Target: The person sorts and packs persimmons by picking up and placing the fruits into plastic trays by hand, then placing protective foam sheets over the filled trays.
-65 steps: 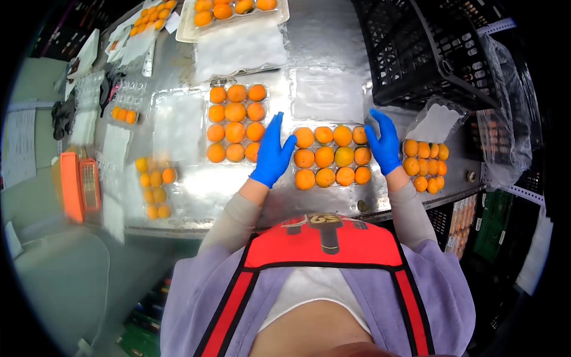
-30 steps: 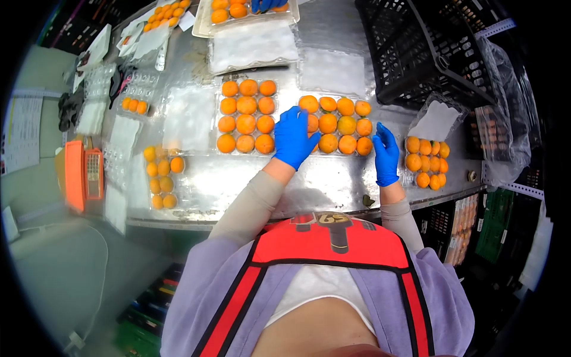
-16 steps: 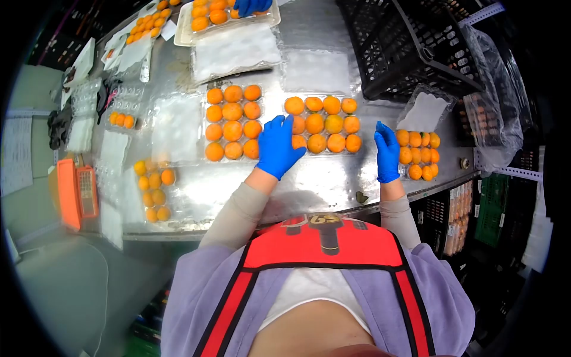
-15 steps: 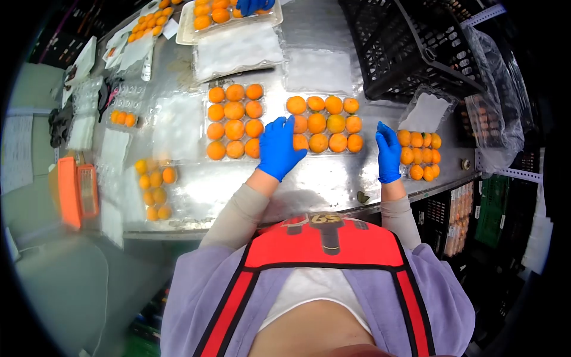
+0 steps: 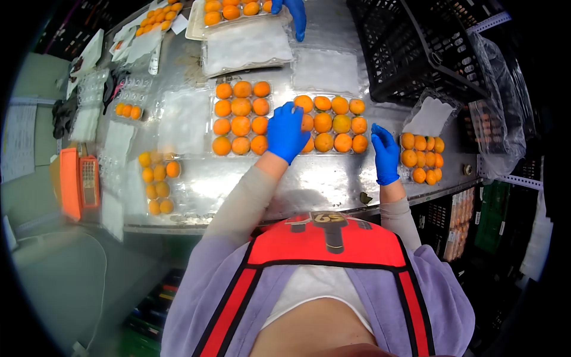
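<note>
My left hand, in a blue glove, is at the left edge of a clear plastic tray filled with rows of mandarins. Its thumb and fingers close around a mandarin in the left column, which they partly hide. My right hand, also gloved in blue, hovers between that tray and a smaller pack of mandarins. Its fingers point up, slightly curved and apart, with nothing visible in them. Just left of my left hand lies another filled tray of mandarins.
A black crate stands at the back right. White-lined trays lie at the back, near a co-worker's blue-gloved hand. More mandarins sit front left, near an orange device. A small leaf lies by the table's front edge.
My left hand has shifted a little up and inward over the tray's left column. My right hand barely moves. The co-worker's hand at the top has moved right, and the view has shifted slightly.
</note>
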{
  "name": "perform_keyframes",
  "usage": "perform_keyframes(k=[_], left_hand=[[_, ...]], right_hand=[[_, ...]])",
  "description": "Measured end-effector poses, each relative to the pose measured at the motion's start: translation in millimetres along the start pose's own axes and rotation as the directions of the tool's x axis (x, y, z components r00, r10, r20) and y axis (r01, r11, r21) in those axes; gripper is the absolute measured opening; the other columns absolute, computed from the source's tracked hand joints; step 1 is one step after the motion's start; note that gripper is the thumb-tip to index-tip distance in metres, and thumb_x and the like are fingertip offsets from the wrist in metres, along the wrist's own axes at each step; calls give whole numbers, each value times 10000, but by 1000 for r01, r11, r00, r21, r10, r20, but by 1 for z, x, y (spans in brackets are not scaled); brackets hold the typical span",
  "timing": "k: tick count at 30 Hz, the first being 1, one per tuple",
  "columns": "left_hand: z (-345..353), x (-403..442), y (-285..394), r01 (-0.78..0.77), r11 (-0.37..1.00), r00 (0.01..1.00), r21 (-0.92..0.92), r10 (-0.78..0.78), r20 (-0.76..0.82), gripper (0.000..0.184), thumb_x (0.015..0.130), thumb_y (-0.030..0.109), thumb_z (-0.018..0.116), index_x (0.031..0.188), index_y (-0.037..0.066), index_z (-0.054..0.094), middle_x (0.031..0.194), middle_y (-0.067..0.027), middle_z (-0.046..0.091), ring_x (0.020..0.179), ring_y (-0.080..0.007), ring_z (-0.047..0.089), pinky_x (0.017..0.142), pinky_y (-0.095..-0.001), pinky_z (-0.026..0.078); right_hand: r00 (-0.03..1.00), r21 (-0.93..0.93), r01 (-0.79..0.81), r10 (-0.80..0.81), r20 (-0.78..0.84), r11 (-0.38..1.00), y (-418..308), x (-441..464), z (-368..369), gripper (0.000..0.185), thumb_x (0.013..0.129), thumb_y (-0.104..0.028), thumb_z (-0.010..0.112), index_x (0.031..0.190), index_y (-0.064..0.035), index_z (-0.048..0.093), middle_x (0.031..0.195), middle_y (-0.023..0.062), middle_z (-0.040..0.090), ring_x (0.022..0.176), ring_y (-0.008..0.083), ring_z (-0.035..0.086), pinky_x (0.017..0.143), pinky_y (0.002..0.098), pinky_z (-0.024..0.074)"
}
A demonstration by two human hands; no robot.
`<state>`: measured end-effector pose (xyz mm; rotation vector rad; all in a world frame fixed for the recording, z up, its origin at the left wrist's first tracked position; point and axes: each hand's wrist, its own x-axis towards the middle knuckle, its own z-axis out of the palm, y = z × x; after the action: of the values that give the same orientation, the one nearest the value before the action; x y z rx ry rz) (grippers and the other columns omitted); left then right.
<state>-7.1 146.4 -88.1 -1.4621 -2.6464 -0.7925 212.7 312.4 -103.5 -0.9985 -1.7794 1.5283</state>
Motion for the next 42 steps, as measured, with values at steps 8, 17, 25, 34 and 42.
perform_keyframes(k=[8, 17, 25, 34, 42], left_hand=[[-9, 30, 7, -75, 987, 964, 141, 36, 262, 261, 660, 221, 677, 885, 92, 644, 1014, -91, 528, 967, -270, 507, 744, -382, 465], [10, 15, -5, -66, 997, 991, 25, 63, 115, 247, 682, 202, 646, 902, 96, 609, 975, -81, 536, 894, -269, 534, 703, -390, 470], [7, 19, -6, -85, 995, 987, 55, 76, 145, 238, 681, 228, 670, 880, 113, 609, 963, -79, 542, 886, -274, 544, 695, -400, 477], [-85, -4, 31, -288, 758, 957, -585, 204, -207, 464, 613, 185, 800, 1039, 123, 627, 1144, -100, 523, 1062, -274, 509, 888, -365, 443], [-101, -9, 40, -112, 420, 993, -901, 29, -110, 437, 708, 103, 709, 1128, 117, 590, 1224, -76, 499, 1127, -214, 483, 913, -342, 417]], right_hand=[[998, 44, -19, 17, 54, 999, -1, -4, 9, 320, 878, -48, 545, 1193, 10, 536, 1168, 86, 577, 1062, 146, 523, 931, 265, 400], [995, 61, -25, 19, 97, 998, -11, -3, 21, 308, 878, -52, 548, 1178, 14, 544, 1167, 90, 580, 1063, 148, 527, 930, 271, 403], [984, 93, -47, 30, 175, 995, -25, -8, 46, 279, 880, -42, 543, 1154, 8, 558, 1166, 87, 585, 1083, 151, 529, 964, 281, 386], [840, 380, -377, 140, 525, 845, -109, -16, 60, 400, 898, -193, 543, 1251, -15, 487, 1202, 82, 543, 1106, 176, 509, 941, 308, 410], [791, 418, -234, -77, 606, 878, -136, -20, 75, 539, 837, -214, 618, 1306, -29, 430, 1331, 88, 432, 1226, 197, 414, 1020, 326, 327]])
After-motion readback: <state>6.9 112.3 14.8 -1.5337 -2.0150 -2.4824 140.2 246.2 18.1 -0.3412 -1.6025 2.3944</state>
